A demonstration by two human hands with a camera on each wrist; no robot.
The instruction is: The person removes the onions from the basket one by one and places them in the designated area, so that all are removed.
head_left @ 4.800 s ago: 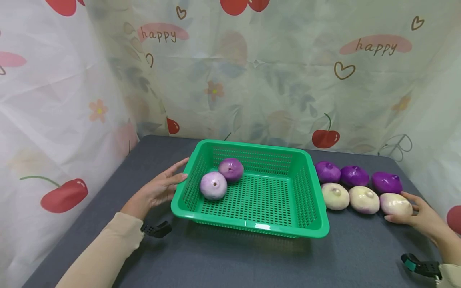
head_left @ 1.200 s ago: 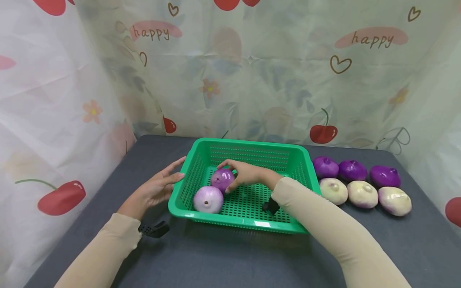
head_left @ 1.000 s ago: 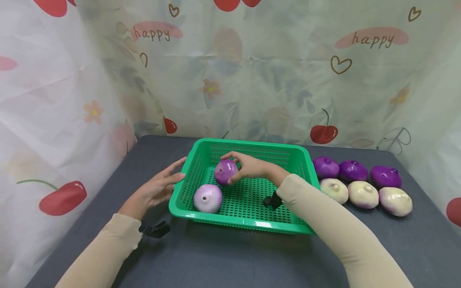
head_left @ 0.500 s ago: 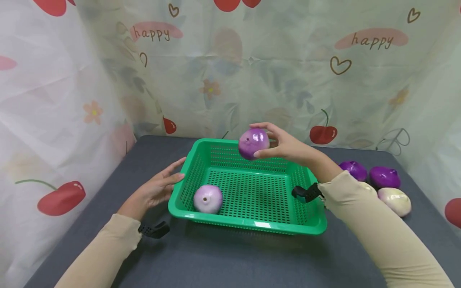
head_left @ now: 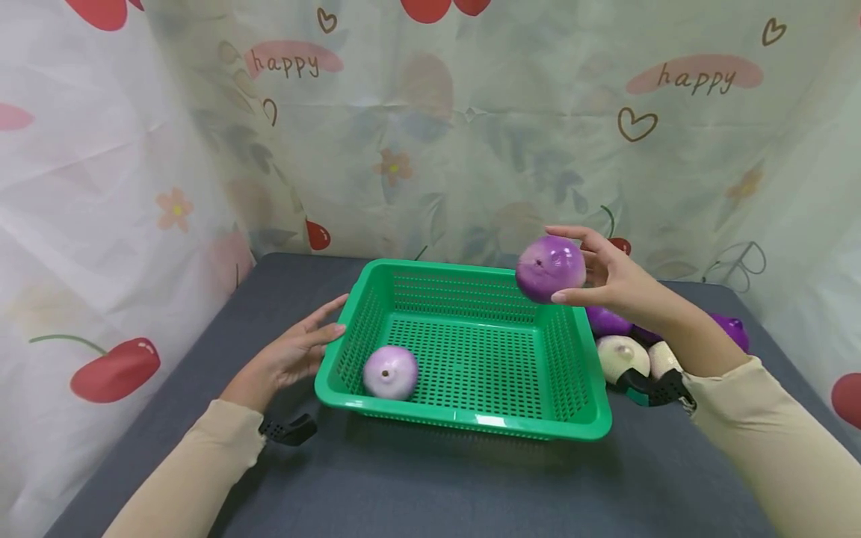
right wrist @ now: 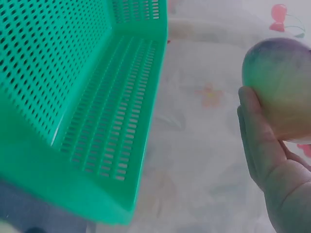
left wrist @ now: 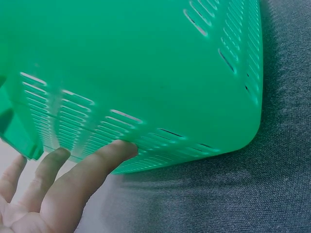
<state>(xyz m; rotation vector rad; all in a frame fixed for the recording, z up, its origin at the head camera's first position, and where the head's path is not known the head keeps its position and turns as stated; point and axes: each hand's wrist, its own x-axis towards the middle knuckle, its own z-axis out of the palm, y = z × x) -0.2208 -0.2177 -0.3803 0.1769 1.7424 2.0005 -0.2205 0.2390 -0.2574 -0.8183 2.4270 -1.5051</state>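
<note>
My right hand (head_left: 619,284) holds a purple onion (head_left: 548,267) between thumb and fingers, raised above the basket's far right corner. In the right wrist view the same onion (right wrist: 279,92) looks pale below and darker on top. My left hand (head_left: 292,351) rests with extended fingers against the left side of a green slotted basket (head_left: 464,426), thumb near the rim. Fingertips (left wrist: 124,148) touch its outer wall in the left wrist view. One pale purple onion (head_left: 392,372) sits inside, in the near left corner.
Right of the basket, purple onions (head_left: 608,321) stand in a back row and whitish ones (head_left: 622,359) in front; my right forearm partly covers them. All stand on a dark grey tabletop (head_left: 430,486). A printed curtain (head_left: 471,172) hangs behind, with a thin cable (head_left: 740,258) at right.
My right hand went from the whitish onion at far right into the basket, gripped the purple onion, and lifted it up and rightward. One onion stays inside. The left hand has held its place.
</note>
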